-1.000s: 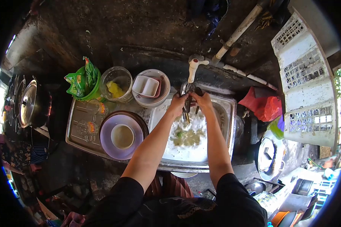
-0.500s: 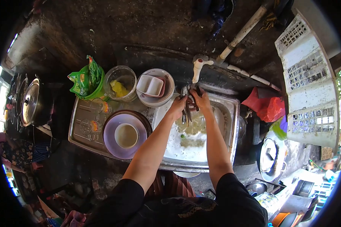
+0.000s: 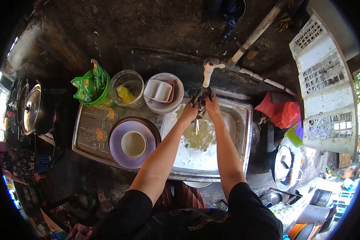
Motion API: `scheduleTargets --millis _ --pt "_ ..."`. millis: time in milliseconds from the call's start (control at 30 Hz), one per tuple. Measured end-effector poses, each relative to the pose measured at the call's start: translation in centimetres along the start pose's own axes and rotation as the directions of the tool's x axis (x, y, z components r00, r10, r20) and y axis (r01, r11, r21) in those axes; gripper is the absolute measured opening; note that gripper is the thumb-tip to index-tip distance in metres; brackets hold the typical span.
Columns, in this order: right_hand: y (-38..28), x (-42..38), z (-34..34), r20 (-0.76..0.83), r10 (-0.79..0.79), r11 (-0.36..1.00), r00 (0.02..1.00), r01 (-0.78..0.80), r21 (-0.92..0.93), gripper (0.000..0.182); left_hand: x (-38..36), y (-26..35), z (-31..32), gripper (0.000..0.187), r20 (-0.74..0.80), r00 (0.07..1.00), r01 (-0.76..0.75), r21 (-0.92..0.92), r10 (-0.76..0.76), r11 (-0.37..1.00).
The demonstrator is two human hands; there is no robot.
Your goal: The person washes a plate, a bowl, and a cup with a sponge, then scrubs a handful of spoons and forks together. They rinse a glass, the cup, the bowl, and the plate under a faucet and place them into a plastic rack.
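Observation:
Over the sink (image 3: 246, 160), just below the white tap (image 3: 208, 76), both hands are closed around a bunch of thin metal cutlery (image 3: 197, 125). My left hand (image 3: 190, 111) grips it from the left and my right hand (image 3: 212, 105) from the right. The ends point down toward the basin, one with a yellowish tint. My fingers hide most of the pieces, so the exact kinds cannot be told. Murky water and white foam lie in the basin, with a small green bit (image 3: 187, 146) among them.
Left of the basin, the drainboard (image 3: 81, 138) holds glasses (image 3: 95, 134), a lilac plate (image 3: 114, 150) with a cream bowl (image 3: 133, 144), and stacked bowls (image 3: 178, 82). Behind stand a clear tub (image 3: 118, 90) and green container (image 3: 104, 98). A red bag (image 3: 286, 114) hangs at right.
Both hands, with the cutlery, have shifted slightly. The foam has drawn back around the murky patch, and the green bit has drifted a little left.

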State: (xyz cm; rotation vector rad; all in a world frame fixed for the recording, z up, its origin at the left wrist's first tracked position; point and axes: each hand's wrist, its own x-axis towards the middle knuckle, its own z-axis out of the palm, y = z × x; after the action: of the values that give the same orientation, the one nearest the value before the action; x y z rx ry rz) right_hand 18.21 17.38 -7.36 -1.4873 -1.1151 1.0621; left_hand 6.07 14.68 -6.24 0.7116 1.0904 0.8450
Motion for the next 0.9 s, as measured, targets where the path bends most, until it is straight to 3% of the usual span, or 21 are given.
scheduleTargets --millis 67,100,167,233,333,467,533,567,633,700,733,800,833,900 --pt "0.4 0.4 -0.1 -0.028 0.007 1.000 1.000 -0.007 -0.006 0.015 -0.6 0.6 0.4 0.022 -0.044 0.996 -0.051 0.362 0.072 0.931" --pt "0.5 0.7 0.0 0.009 0.032 0.999 0.999 -0.032 0.025 0.017 -0.3 0.3 0.4 0.022 -0.044 0.996 -0.051 0.362 0.072 0.931" --pt "0.8 0.7 -0.2 0.050 0.055 0.997 0.997 -0.058 0.056 0.020 0.4 -0.4 0.2 0.023 0.033 0.966 -0.170 0.830 0.257 0.531" --pt "-2.5 -0.7 -0.3 0.258 0.276 0.782 0.926 -0.373 0.499 0.026 0.2 -0.1 0.3 0.023 0.026 0.967 -0.160 0.835 0.253 0.526" --pt "-2.6 -0.7 -0.7 0.335 0.333 0.693 0.881 -0.470 0.547 0.032 -0.7 0.9 0.5 0.023 0.013 0.970 -0.141 0.845 0.243 0.515" --pt "-3.6 -1.2 -0.4 0.391 0.293 0.692 0.872 -0.476 0.542 0.030 -0.9 0.7 0.8 0.028 0.012 0.980 -0.103 0.883 0.197 0.457" --pt "-3.0 -1.2 -0.7 0.392 0.228 0.875 0.891 -0.365 0.320 0.021 -0.7 0.4 0.8 0.030 0.014 0.981 -0.100 0.893 0.195 0.438" --pt "-2.8 -1.1 -0.9 0.392 0.227 0.875 0.891 -0.364 0.321 0.021 -0.5 0.3 0.8 0.032 0.048 0.986 -0.112 0.905 0.162 0.411" --pt "-2.7 -1.0 -1.3 0.454 0.320 0.699 0.832 -0.531 0.480 0.016 -1.1 1.4 0.8 0.033 0.078 0.989 -0.123 0.916 0.129 0.382" --pt "-2.5 -1.1 -1.8 0.479 0.287 0.688 0.830 -0.526 0.499 0.017 -1.5 2.2 0.8 0.034 0.077 0.987 0.029 0.783 -0.143 0.621" --pt "-2.3 -1.1 -2.0 0.501 0.253 0.677 0.827 -0.522 0.519 0.018 -1.5 2.0 0.6 0.034 0.078 0.987 0.028 0.783 -0.144 0.621" --pt "-2.4 -1.5 -2.3 0.474 0.271 0.669 0.838 -0.518 0.533 0.017 -1.5 1.3 -0.1 0.030 0.163 0.977 0.047 0.466 -0.138 0.884" --pt "-2.8 -1.7 -2.1 0.448 0.290 0.661 0.846 -0.515 0.545 0.017 -1.2 0.8 -0.5 0.030 0.162 0.977 0.048 0.466 -0.139 0.883" --pt "-2.5 -1.8 -1.6 0.421 0.285 0.668 0.861 -0.493 0.557 0.018 -0.8 0.0 -1.1 0.027 0.268 0.945 0.129 0.225 -0.189 0.966"
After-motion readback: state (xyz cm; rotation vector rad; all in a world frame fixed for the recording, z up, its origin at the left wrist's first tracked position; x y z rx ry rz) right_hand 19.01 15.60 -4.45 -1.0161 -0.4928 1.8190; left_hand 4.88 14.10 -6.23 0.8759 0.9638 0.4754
